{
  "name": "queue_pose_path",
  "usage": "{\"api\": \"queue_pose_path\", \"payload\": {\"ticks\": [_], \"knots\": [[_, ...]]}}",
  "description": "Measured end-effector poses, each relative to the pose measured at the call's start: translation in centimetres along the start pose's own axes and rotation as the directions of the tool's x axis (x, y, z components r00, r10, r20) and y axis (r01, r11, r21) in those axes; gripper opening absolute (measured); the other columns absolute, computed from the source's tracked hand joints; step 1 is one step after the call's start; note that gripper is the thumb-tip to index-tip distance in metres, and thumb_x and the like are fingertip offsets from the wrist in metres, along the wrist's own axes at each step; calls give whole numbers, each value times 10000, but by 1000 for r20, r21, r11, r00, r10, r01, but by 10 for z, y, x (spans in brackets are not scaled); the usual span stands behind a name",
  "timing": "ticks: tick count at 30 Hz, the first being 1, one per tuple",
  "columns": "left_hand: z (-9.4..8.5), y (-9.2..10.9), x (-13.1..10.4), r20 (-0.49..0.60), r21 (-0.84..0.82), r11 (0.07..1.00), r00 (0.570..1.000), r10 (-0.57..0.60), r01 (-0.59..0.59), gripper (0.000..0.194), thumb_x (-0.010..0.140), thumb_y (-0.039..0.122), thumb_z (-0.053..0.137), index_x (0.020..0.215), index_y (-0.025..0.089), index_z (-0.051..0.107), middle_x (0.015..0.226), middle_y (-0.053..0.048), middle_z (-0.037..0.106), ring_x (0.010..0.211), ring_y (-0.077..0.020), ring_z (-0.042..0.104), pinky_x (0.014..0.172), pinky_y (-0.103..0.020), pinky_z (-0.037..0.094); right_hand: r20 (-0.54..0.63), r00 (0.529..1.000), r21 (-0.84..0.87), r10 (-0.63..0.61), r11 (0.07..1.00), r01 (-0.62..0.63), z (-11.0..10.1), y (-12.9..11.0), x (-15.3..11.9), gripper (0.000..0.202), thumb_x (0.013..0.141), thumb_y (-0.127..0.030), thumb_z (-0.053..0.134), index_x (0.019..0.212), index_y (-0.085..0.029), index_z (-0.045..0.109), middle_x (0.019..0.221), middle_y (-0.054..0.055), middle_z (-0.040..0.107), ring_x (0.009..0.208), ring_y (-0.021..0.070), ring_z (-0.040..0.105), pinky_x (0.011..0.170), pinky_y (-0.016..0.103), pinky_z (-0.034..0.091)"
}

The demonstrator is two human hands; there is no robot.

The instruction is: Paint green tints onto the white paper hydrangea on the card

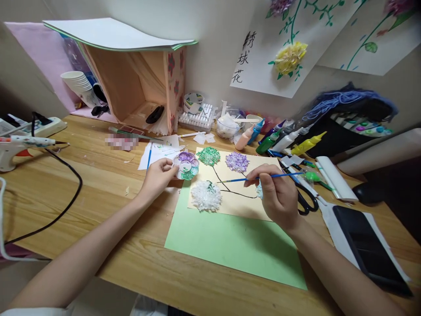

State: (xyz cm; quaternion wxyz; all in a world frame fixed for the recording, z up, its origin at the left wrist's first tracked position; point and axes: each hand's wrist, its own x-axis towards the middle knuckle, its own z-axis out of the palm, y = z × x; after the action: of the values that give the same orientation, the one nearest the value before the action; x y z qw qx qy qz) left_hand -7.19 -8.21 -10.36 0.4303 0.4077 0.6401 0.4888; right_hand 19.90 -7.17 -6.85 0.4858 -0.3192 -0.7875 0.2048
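Note:
My left hand (160,177) pinches the edge of a small flower-shaped paint palette (187,166), which has purple and green paint in its wells. In my right hand (274,195) is a thin blue paintbrush (235,179), its tip over the yellow card (243,206) near a white paper flower (204,196) with a patch of green on it. A green flower (208,156) and a purple flower (237,162) sit higher on the card, joined by dark drawn stems. My right hand mostly hides a pale blue flower (259,189). Green paper (230,248) lies beneath.
Paint bottles (272,141) stand behind the card. Black scissors (307,199) and a dark phone-like slab (368,250) lie at right. A glue gun (24,147) with a looping cable lies left; an open box (141,83) stands at the back.

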Motion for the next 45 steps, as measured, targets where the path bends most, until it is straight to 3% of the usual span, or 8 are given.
{"api": "queue_pose_path", "payload": {"ticks": [8,22,26,30,35,45], "knots": [[-1,-3,2,-8,26,999,1000,28,-28,252,653,366,694,748,161,585,568,29,621,559,-128,609,586,-225,474,136,981,-38,-141,988,148,10,-7,1,218,955,-163,357,825,-193,530,675,18,561,630,127,539,583,264,435],[1,10,-4,-37,16,1000,999,6,-5,249,634,352,706,734,152,596,576,20,624,550,-113,591,578,-212,480,119,992,-16,-40,999,42,12,-3,-3,250,964,-205,354,800,-203,543,688,11,572,638,128,558,606,275,445],[1,11,-5,-36,12,1000,999,3,-2,238,639,343,704,724,155,586,573,24,617,554,-110,588,593,-217,492,171,984,-42,-50,997,58,11,-3,-3,241,961,-194,361,805,-202,545,694,8,575,637,123,564,612,271,445],[2,13,-7,-29,17,1000,1000,-1,2,236,639,342,702,708,161,568,564,32,605,561,-106,586,590,-206,488,126,992,-17,-32,999,35,9,-4,-3,254,965,-206,352,794,-205,540,694,7,574,633,123,558,605,270,446],[3,12,-7,-31,10,1000,999,-10,10,240,634,343,702,712,159,569,578,23,617,563,-110,591,596,-214,493,171,984,-46,-55,997,64,9,-4,-2,246,962,-200,359,794,-202,539,688,9,574,634,124,565,611,272,449],[1,8,-5,-24,20,1000,1000,2,-2,266,636,371,707,734,156,586,588,18,620,567,-118,597,605,-225,489,154,986,-25,-65,997,69,10,-4,-3,258,964,-183,354,779,-198,533,693,15,573,643,120,557,609,268,443]]}}
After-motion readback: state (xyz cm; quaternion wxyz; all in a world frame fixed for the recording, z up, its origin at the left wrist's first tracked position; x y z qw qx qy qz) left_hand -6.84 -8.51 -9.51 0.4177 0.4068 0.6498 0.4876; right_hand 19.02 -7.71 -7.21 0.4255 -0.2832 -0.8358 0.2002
